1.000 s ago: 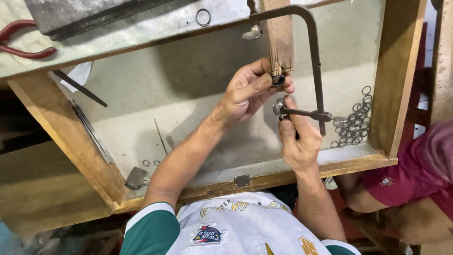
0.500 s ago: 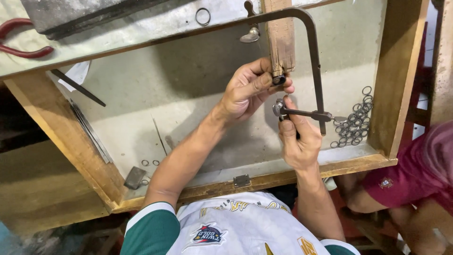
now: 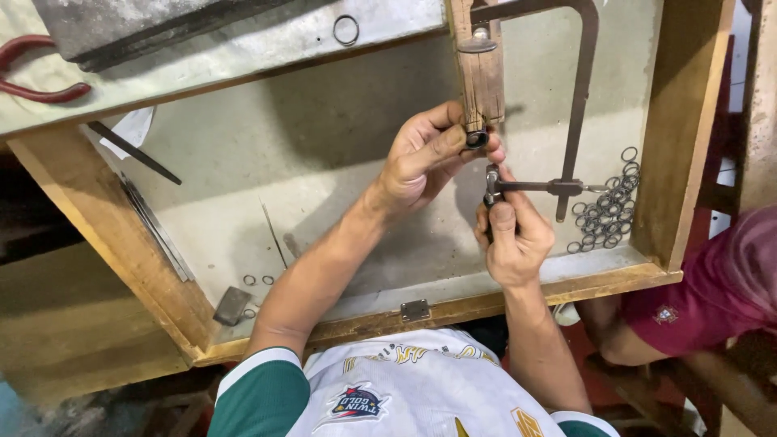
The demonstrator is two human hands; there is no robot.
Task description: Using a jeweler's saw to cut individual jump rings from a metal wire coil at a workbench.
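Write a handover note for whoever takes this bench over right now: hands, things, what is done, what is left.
Left hand: pinches a small dark ring against the tip of the wooden bench peg.
Right hand: grips the handle of the jeweller's saw frame, which stands upright beside the peg, its lower arm by the ring.
Catch drawer: a pile of loose metal rings at the right wall, a few more rings at the front left.
Benchtop: one ring and red-handled pliers.
Done: many rings already lie in the drawer.
Left: the ring on the peg is held in place; whether it is cut through cannot be seen.
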